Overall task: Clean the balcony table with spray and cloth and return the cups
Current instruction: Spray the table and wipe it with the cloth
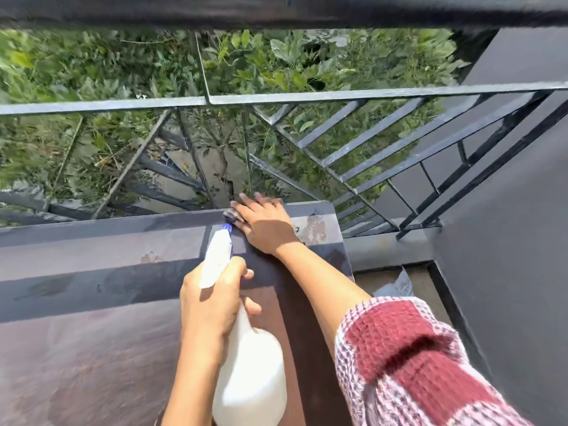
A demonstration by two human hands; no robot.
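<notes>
I see my left hand wrapped round the neck of the white spray bottle, one finger on the trigger. The bottle's long axis runs away from me, its body nearest me and its blue nozzle pointing at the table's far edge. Just past the nozzle, my right hand lies flat, fingers straight and spread, pressing a cloth that shows only at the thumb side. Both rest over the dark table. A red checked sleeve covers my right arm. Beyond stands the black railing, with green foliage behind it.
</notes>
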